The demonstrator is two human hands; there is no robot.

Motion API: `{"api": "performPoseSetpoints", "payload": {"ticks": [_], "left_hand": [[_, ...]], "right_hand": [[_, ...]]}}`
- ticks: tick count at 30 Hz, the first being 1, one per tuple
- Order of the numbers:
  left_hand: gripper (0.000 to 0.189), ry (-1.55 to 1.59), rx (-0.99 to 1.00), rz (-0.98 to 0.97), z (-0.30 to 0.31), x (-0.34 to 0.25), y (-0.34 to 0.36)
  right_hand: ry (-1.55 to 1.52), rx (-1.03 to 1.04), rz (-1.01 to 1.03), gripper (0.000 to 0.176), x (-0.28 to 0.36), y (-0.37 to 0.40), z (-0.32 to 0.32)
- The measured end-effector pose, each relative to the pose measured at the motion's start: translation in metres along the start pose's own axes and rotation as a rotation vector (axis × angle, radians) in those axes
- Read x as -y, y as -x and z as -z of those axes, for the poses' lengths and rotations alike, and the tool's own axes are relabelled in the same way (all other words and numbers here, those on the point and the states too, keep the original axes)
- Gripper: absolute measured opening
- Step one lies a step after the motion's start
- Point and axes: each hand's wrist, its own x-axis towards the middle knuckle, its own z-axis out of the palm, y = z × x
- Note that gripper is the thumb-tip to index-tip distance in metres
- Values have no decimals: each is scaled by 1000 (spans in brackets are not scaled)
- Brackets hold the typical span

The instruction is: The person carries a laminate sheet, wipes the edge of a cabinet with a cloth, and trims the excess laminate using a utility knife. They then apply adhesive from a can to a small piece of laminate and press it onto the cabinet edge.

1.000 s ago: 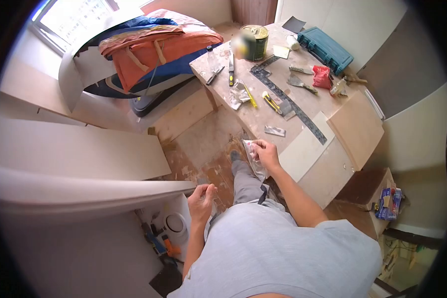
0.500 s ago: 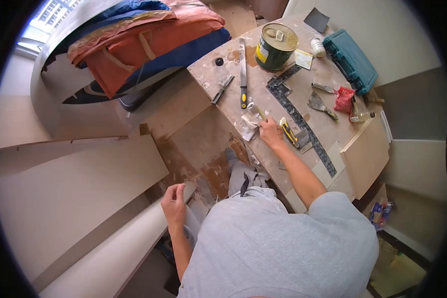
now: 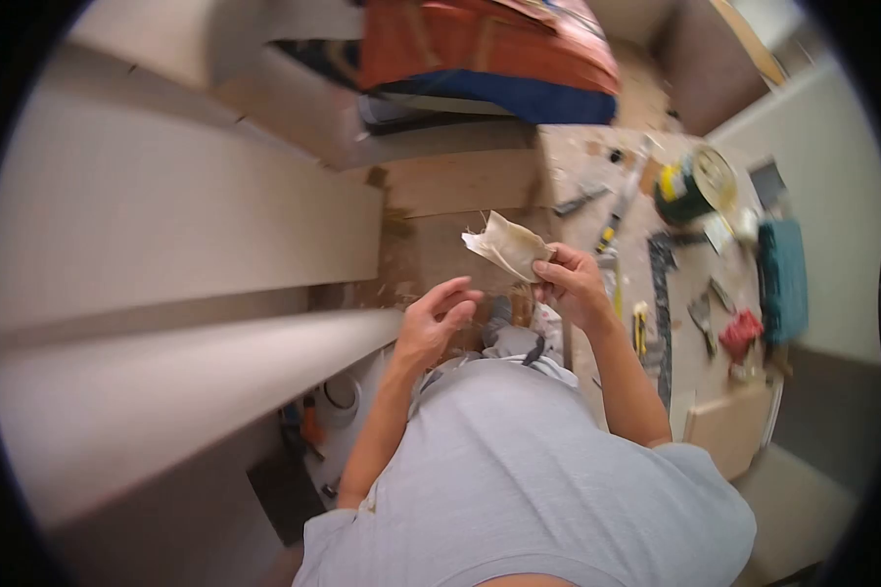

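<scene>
Beige crumpled sheet (image 3: 506,247), pinched at its lower right corner by the right hand (image 3: 575,285), thumb and fingers closed on it. The sheet is held in the air over the floor, just off the worktable's (image 3: 570,157) long edge, touching nothing else. Left hand (image 3: 438,318): fingers loosely curled, just beside the right hand and below the sheet, apart from it. On the worktable, a green tin can (image 3: 693,184) stands near the far end, a teal tool case (image 3: 781,279) lies along the far edge, and a dark framing square (image 3: 664,303) lies mid-surface. View blurred; the small tools cannot be told apart. Pale boards (image 3: 166,215) lie to the left.
</scene>
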Motion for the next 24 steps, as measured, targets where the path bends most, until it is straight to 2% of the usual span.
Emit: {"api": "performPoseSetpoints", "payload": {"ticks": [1,2,4,6,7,9,10,11,13,15,16,17,18,19,21,23,24], "left_hand": [[53,75,-26,-21,5,-4,5],[54,150,-57,-47,8,-6,14],[53,194,-143,-181,13,-12,29],[42,242,-304,-214,25,5,47],[42,238,-323,-254,31,-2,63],[52,51,-433,-175,48,-9,101],[52,-8,-498,-256,57,-2,113],[52,-6,-545,-288,66,8,122],[50,99,-609,-255,76,22,140],[48,80,-657,-257,82,28,163],[48,185,-720,-325,83,26,178],[48,290,-780,-395,85,24,192],[48,290,-776,-400,87,23,208],[49,232,-771,-361,89,22,221],[49,175,-758,-326,93,14,244],[51,-132,-811,-232,94,5,263],[56,-189,-841,-275,98,13,265]], "right_hand": [[19,70,-24,22,-6,-4,-19],[52,46,-48,25,-13,-6,-38],[166,94,-69,32,-27,-15,-79],[226,204,-74,38,-49,-23,-104],[288,212,-15,34,-54,-16,-125],[463,334,28,30,-74,-18,-144],[480,412,43,30,-82,-22,-161],[522,400,79,26,-94,-22,-174],[568,373,117,23,-104,-27,-190],[748,588,212,21,-107,-35,-209],[796,682,300,24,-96,-27,-233],[802,682,305,24,-92,-22,-251],[848,785,408,28,-91,-17,-264],[892,885,513,31,-89,-14,-276],[944,923,537,32,-83,-2,-300],[1004,1028,612,32,-84,8,-316],[980,1080,645,32,-91,8,-320]]}}
